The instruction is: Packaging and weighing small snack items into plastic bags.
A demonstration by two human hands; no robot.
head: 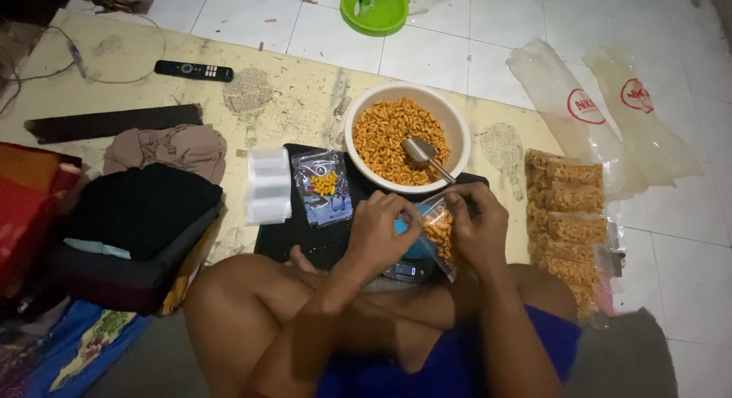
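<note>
My left hand [379,229] and my right hand [478,224] both pinch a small clear plastic bag [438,229] filled with orange snack pieces, held above a small scale [404,271] with a blue top. Just beyond sits a white bowl [453,120] of the same orange snacks with a metal spoon [425,154] resting in it. A second small bag [324,186] with a few pieces lies on the black mat [290,230] to the left, next to a stack of empty clear bags [268,184].
Filled snack packets [566,223] lie in a row at the right, beside two large empty plastic bags [602,108]. A green bowl [374,9] sits far back. A remote control [194,70], folded cloths [168,150] and a black box [137,230] lie at the left.
</note>
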